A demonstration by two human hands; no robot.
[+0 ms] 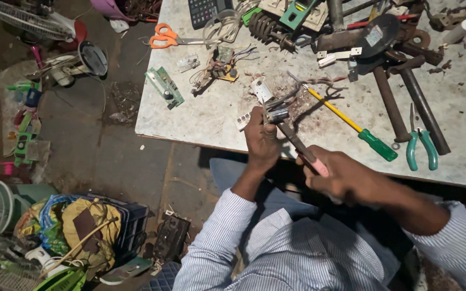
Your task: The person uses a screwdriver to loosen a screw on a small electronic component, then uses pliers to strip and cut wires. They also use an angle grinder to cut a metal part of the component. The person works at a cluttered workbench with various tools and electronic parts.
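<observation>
My left hand [261, 141] grips a small metal part with wires [277, 112] at the near edge of the worn white workbench [206, 116]. My right hand [341, 175] is closed on the pink handles of pliers [303, 148], whose jaws reach up to that metal part. A small white plastic piece [261, 89] lies just beyond the part. A yellow-shafted screwdriver with a green handle [360, 129] lies on the bench to the right of my hands.
Green-handled pliers [422, 145], two hammers [400, 91], orange scissors [168, 36], a green circuit board [164, 86], a spring [265, 27] and a calculator [203, 11] lie on the bench. Fan parts [33, 21], bags and a crate [82, 226] sit on the floor at left.
</observation>
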